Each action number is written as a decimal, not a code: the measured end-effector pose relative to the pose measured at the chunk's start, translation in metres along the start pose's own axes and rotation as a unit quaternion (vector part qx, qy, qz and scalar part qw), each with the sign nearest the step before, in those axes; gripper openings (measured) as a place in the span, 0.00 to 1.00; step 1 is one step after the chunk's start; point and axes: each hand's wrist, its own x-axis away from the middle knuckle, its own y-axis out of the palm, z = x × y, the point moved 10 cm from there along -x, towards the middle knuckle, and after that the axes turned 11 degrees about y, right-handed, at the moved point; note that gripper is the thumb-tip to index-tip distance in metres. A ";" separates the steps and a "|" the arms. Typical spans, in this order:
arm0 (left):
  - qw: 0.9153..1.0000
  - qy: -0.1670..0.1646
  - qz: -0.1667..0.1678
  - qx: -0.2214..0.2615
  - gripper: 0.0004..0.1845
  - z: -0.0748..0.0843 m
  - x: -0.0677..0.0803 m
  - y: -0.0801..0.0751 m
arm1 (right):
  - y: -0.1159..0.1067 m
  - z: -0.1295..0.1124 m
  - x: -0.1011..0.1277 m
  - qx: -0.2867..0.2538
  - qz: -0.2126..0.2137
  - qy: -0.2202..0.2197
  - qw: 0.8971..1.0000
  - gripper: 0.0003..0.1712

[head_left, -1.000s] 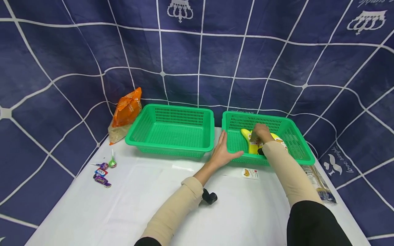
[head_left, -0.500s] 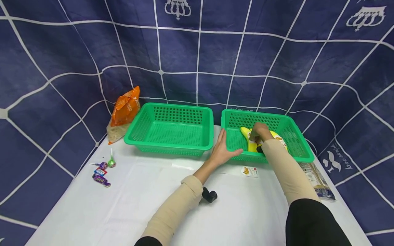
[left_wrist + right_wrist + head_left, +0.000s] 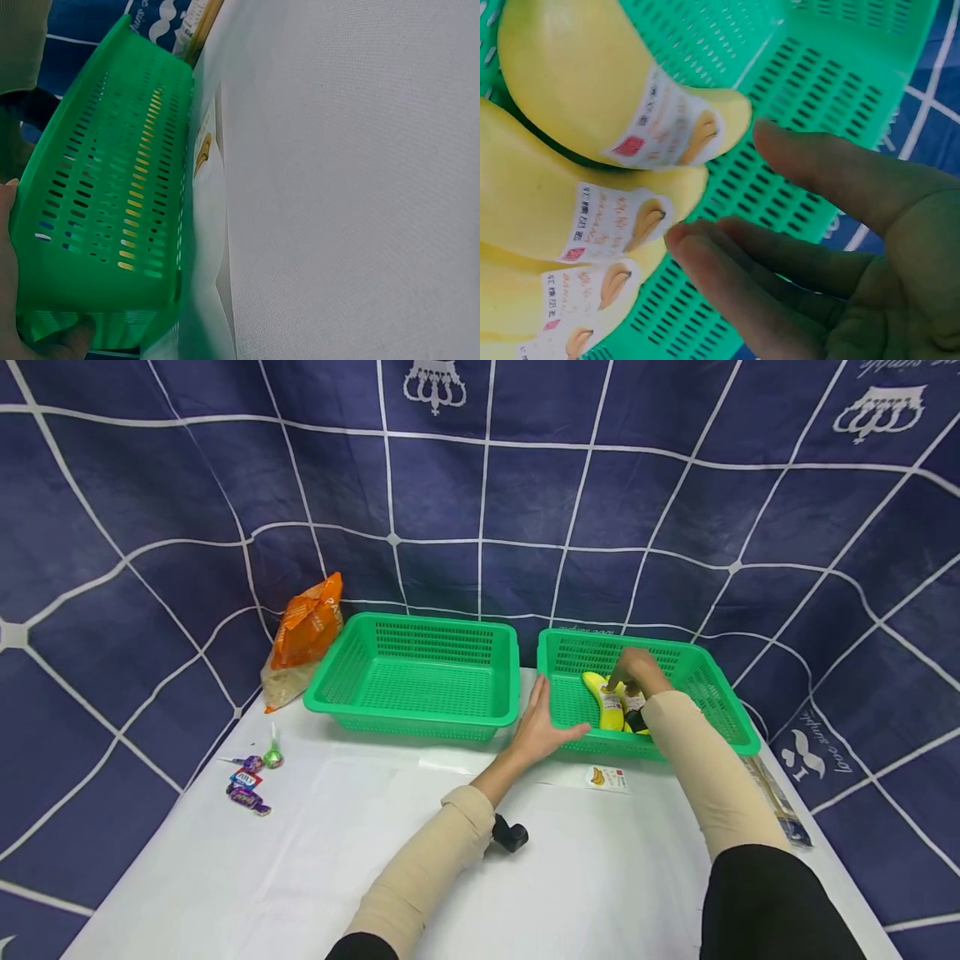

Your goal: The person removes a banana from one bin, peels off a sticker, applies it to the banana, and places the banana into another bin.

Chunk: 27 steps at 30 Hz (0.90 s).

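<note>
My right hand (image 3: 637, 670) is inside the right green basket (image 3: 723, 687), just above yellow bananas (image 3: 606, 705) bearing white stickers. In the right wrist view, thumb and fingers (image 3: 802, 150) are loosely spread and hold nothing, close to the tips of three bananas (image 3: 570, 67) lying side by side. My left hand (image 3: 536, 735) rests at that basket's near left corner, fingers straight along its left side and thumb stretched along the front. In the left wrist view, the basket wall (image 3: 112, 187) shows yellow through its slots.
Another green basket (image 3: 315, 697) stands to the left, nothing inside. An orange bag (image 3: 303, 631) is behind it. Wrapped candies and lollipops (image 3: 251, 777) lie at the left. A banana card (image 3: 607, 778) lies before the right basket; a flat packet (image 3: 780, 802) is at the right edge.
My right hand has come up off the bananas and opened. A banana that showed right of my wrist now lies further left, next to the leftmost one. The left hand stays at the corner.
</note>
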 end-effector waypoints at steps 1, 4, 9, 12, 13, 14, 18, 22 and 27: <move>1.000 -0.001 0.000 0.000 0.61 -0.001 -0.001 0.000 | -0.003 -0.002 0.003 0.007 0.005 -0.005 1.000 0.23; 1.000 -0.002 0.000 0.004 0.61 -0.003 -0.002 0.000 | -0.011 -0.006 0.011 0.019 0.016 -0.019 1.000 0.22; 1.000 -0.004 0.001 0.014 0.62 -0.007 -0.004 -0.002 | -0.016 -0.011 0.023 0.044 0.032 -0.049 0.997 0.21; 1.000 -0.004 0.001 0.021 0.62 -0.007 -0.006 -0.004 | -0.019 -0.013 0.029 0.046 0.042 -0.067 0.996 0.25; 1.000 -0.004 0.001 0.024 0.62 -0.007 -0.006 -0.005 | -0.020 -0.014 0.031 0.044 0.043 -0.072 0.996 0.26; 1.000 -0.003 -0.001 0.027 0.62 -0.007 -0.007 -0.005 | -0.022 -0.014 0.032 0.041 0.048 -0.076 0.995 0.26; 1.000 -0.004 0.001 0.028 0.61 -0.008 -0.010 -0.010 | -0.028 -0.016 0.042 0.032 0.071 -0.088 0.993 0.25; 1.000 -0.019 -0.006 0.014 0.59 -0.006 -0.007 -0.017 | -0.030 -0.018 0.057 0.025 0.097 -0.105 0.989 0.25; 0.998 -0.045 -0.052 -0.014 0.56 0.014 0.007 -0.030 | -0.025 -0.023 0.082 0.025 0.135 -0.126 0.982 0.30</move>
